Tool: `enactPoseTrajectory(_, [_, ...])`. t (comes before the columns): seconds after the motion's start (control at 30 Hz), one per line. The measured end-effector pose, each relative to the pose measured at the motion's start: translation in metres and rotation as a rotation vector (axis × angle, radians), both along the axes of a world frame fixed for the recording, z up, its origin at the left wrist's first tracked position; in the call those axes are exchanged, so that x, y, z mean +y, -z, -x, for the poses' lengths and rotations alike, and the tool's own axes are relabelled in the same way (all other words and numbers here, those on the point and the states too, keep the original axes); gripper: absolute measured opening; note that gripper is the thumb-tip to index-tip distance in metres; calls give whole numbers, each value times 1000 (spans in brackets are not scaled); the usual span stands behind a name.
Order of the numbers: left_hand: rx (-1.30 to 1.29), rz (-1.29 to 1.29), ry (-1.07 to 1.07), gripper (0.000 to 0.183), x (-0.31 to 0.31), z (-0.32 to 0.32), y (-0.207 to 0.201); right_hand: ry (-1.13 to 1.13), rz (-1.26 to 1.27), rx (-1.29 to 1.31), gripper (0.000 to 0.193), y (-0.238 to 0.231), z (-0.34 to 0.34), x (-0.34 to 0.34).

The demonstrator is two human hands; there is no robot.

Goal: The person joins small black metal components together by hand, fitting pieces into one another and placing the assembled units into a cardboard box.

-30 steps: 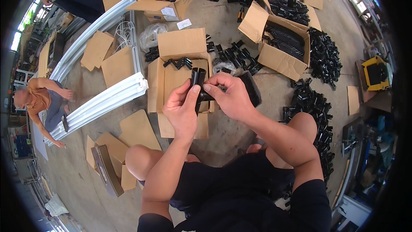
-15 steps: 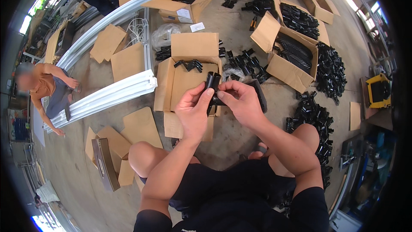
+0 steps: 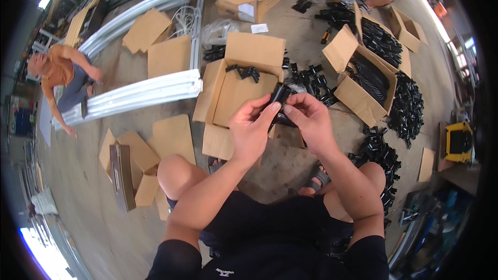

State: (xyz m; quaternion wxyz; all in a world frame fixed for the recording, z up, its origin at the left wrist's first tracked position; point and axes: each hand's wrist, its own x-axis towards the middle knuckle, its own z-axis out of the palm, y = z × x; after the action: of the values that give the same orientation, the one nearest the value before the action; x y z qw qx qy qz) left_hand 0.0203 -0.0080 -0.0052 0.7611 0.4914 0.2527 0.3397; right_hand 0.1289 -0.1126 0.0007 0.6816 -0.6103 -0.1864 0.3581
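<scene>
In front of my lap, both hands hold a glossy black tubular pipe fitting. My left hand is closed round its left side, the thumb pressed along the tube. My right hand pinches it from the right between thumb and fingers. The fitting's upper end leans a little to the right, and fingers hide much of its lower part. Just beyond my hands stands an open cardboard box. A few black fittings lie at the far end inside it.
Loose black fittings form a pile at right. Beside it, an open carton holds ribbed black parts. White metal profiles lie at left, near a crouching person. Another carton stands at the back; cardboard pieces lie at front left.
The fitting has tilted from nearly upright to leaning right, still in both hands. My view has shifted, so the boxes and hands appear farther right.
</scene>
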Motion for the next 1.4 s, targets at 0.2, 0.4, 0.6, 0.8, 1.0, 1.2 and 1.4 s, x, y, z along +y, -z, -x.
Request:
enactPoseTrajectory(0.2, [-45,54,32,26,-4,-7,3,-11,-29,-94,9,8,-3,-6])
enactPoseTrajectory(0.4, [-84,119,56,25,-3,-4,-4,-64,-44,-128,7,4,-7,-9])
enactPoseTrajectory(0.6, [-58,61,65,26,-2,-2,-5,-66,-35,-227,5,-4,-3,-7])
enactPoseTrajectory(0.8, [-49,44,54,25,-2,-3,-5,-61,-24,-376,7,-1,-8,-10])
enactPoseTrajectory(1.0, [-48,56,81,26,-2,-1,-11,-77,4,-247,5,8,-11,-15])
enactPoseTrajectory(1.2, [-67,-1,74,28,-1,0,-5,-97,-41,-267,10,1,-5,-11])
enactPoseTrajectory(1.4, [-65,-4,87,28,0,-1,-3,-49,-23,-284,5,-13,6,-3])
